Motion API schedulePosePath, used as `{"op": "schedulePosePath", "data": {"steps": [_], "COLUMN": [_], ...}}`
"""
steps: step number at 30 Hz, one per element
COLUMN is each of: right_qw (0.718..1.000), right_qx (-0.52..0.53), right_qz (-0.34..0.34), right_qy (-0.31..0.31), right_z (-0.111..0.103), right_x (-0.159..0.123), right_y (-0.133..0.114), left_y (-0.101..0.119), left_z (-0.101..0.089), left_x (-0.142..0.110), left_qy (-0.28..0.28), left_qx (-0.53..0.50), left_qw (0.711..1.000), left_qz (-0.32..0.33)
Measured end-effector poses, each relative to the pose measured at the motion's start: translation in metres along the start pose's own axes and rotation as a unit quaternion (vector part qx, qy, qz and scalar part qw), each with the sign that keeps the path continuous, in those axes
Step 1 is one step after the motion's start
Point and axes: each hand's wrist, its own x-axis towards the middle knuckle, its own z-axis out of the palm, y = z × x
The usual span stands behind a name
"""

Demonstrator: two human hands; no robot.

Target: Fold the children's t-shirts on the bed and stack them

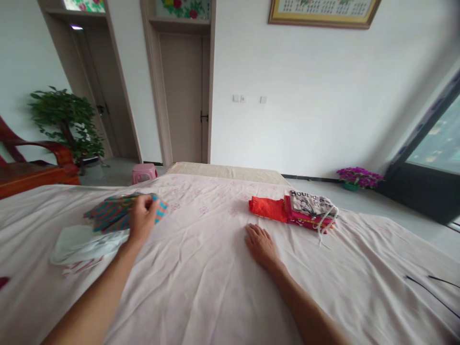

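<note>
My left hand [143, 215] is closed on a striped cloth garment [113, 211] in teal, orange and grey, at the left of the bed-like surface. Its exact kind I cannot make out. Just below it lies a white garment [81, 247] with some red stripes. My right hand [261, 245] rests flat on the pale pink sheet [212, 268], fingers stretched, holding nothing. Beyond that hand is a folded orange-red cloth [268, 207]. Touching it on the right, a stack of folded clothes has a beige printed garment [311, 203] with white drawstrings on top.
A pink plastic stool [143, 172] stands past the far left edge, near a wooden armchair [43, 158] and a potted plant [68, 120]. Purple flowers [359, 176] in a green pot sit on the floor at the right. Dark cords [431, 292] lie at the lower right.
</note>
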Motion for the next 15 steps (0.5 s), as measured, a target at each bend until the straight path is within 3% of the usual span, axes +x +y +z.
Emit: {"op": "schedulePosePath", "data": {"steps": [2, 4, 6, 7, 9, 12, 15], "right_qw": [0.999, 0.996, 0.987, 0.981, 0.972, 0.974, 0.981], "right_qx": [0.032, 0.086, 0.153, 0.183, 0.222, 0.221, 0.188], "right_qz": [0.006, 0.013, 0.017, 0.020, 0.026, 0.004, -0.042], "right_qy": [0.008, 0.023, 0.045, 0.056, 0.067, 0.051, 0.028], "right_z": [0.000, 0.000, -0.001, -0.001, -0.003, -0.009, -0.019], "right_x": [0.001, 0.002, 0.002, 0.002, 0.001, -0.002, -0.007], "right_y": [0.005, 0.011, 0.017, 0.019, 0.021, 0.016, 0.005], "left_y": [0.015, 0.023, 0.022, 0.017, -0.001, -0.039, -0.072], "left_z": [0.031, 0.057, 0.072, 0.074, 0.071, 0.057, 0.047], "left_x": [-0.024, -0.048, -0.067, -0.072, -0.074, -0.066, -0.061], "left_qy": [-0.061, -0.223, -0.285, -0.269, -0.181, -0.065, -0.038], "left_qx": [-0.028, -0.054, -0.039, -0.015, 0.053, 0.170, 0.264], "left_qw": [0.997, 0.968, 0.949, 0.954, 0.972, 0.969, 0.950], "left_qz": [0.038, 0.104, 0.130, 0.132, 0.140, 0.168, 0.161]}}
